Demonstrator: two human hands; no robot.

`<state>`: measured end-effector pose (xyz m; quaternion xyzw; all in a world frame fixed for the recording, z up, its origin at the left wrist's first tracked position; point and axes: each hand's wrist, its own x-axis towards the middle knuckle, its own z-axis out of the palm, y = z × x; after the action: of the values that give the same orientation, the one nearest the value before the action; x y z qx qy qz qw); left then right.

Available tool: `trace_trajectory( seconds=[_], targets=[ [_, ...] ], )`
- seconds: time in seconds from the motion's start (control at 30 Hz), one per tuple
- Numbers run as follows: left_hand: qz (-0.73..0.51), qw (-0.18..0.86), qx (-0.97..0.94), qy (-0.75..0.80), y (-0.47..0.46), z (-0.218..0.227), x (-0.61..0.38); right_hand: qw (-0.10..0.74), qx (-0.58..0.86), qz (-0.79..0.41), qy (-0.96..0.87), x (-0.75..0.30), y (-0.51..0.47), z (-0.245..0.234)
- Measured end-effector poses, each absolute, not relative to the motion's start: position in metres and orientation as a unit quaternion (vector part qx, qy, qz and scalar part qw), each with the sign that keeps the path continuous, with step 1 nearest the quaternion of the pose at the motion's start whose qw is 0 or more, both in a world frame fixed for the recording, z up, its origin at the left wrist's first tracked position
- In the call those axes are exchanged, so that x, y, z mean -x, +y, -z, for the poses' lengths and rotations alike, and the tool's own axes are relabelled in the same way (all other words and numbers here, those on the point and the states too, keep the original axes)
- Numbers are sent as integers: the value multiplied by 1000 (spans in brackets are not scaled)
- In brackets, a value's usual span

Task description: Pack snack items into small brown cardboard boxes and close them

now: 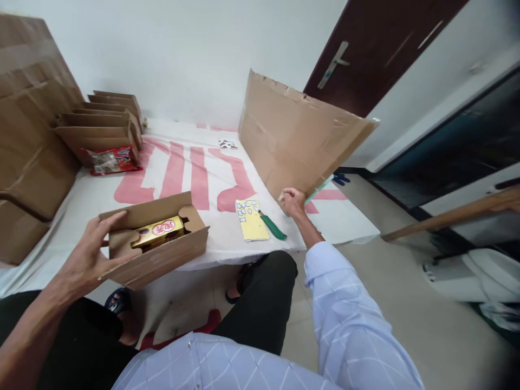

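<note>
My left hand (91, 252) grips the left end of a small open cardboard box (162, 265), thumb and fingers on opposite walls. The box is tilted over the table's front edge. Inside lies a gold box (158, 232) with a red and white label. My right hand (293, 201) is closed in a pinch beside the lower edge of a large cardboard piece (292, 130); what the fingertips hold is too small to make out. Between the hands lie a yellow sheet (252, 225) with pale stickers and a green-handled tool (273, 225), its tip by the sheet.
Several open cardboard boxes (97, 130) stand in a row at the back left, with a red snack packet (114, 161) in front. Large cartons (36, 135) rise at the far left. A small patterned card (227, 144) lies on the white-and-red table cover (182, 130). A wooden pole (447, 213) slants at right.
</note>
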<state>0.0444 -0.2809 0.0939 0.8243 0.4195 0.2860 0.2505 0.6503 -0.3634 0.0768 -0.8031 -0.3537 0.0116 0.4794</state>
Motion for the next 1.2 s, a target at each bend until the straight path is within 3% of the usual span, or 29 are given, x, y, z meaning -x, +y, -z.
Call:
trace_trajectory(
  seconds=[0.2,0.4,0.57,0.77,0.9,1.2],
  targets=[
    [-213,219,-848,432,-268,-84,-33,588,718,-4,-373,-625,-359,-101],
    [-172,232,-843,454,-270,-87,-35,639,655,-123,-384,-578,-347,-119],
    [-302,221,-822,429,-287,-121,-43,684,583,-242,-365,-536,-360,-133],
    [-474,92,-770,416,-351,-190,-78,702,503,-347,-367,-455,-387,-147],
    [-428,175,-853,241,-376,-182,-146,702,471,-391,-364,-401,-407,-150],
    [-433,282,-838,174,-368,-140,-218,701,489,-366,-369,-359,-445,-128]
  ],
)
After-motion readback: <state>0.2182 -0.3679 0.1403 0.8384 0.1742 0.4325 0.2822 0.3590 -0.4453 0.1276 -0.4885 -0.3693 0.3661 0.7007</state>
